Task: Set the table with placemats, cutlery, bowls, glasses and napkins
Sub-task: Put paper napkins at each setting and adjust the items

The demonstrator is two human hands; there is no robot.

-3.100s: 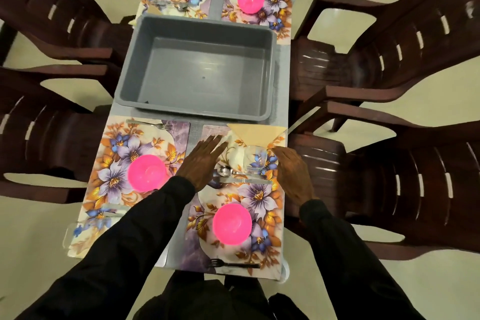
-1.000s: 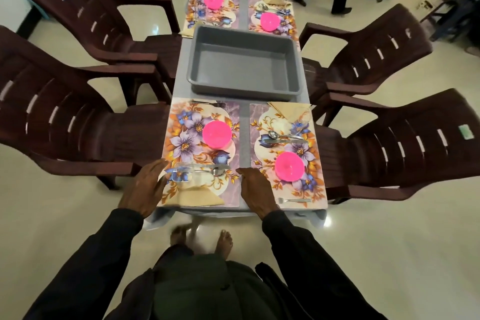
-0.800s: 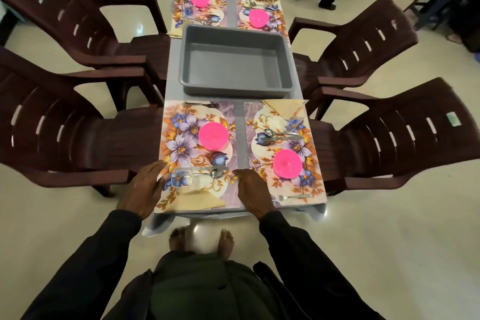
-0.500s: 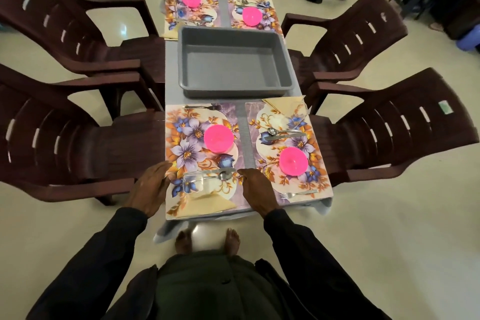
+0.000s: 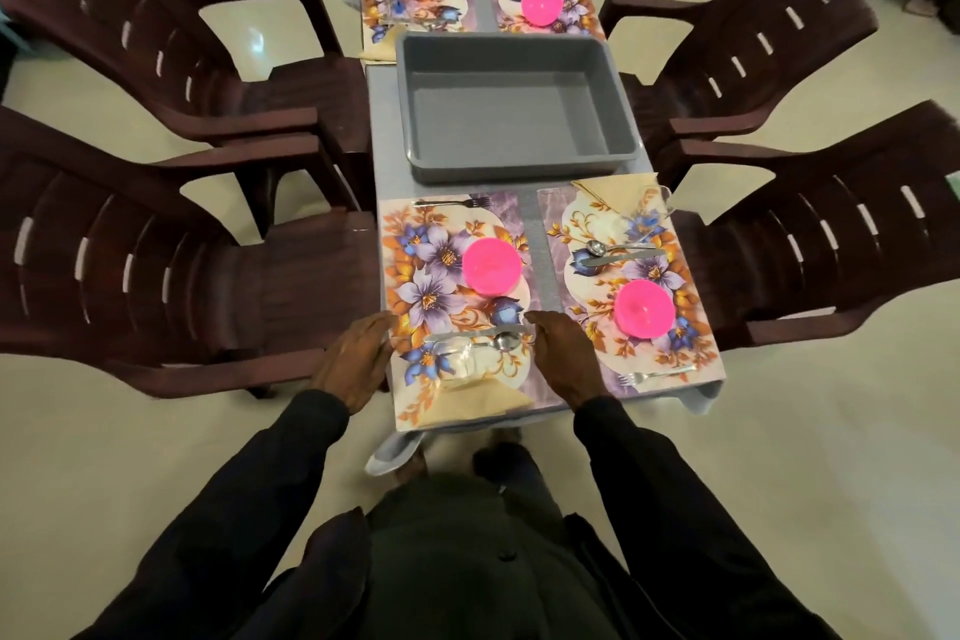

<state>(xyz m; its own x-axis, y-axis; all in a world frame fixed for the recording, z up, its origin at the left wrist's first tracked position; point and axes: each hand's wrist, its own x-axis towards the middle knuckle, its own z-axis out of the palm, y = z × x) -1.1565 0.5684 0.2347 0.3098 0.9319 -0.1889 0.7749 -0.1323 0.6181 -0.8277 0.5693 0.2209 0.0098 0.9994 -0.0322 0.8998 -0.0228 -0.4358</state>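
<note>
Shifting over from the right-hand setting, the left hand [image 5: 358, 359] and right hand [image 5: 563, 359] are flanking the near-left placemat [image 5: 415, 250]. Their fingers are lying straight, gripping nothing, apparently squaring the placemat, which is carrying a bowl [image 5: 491, 265], cutlery [image 5: 488, 335] and a napkin [image 5: 478, 400].
</note>
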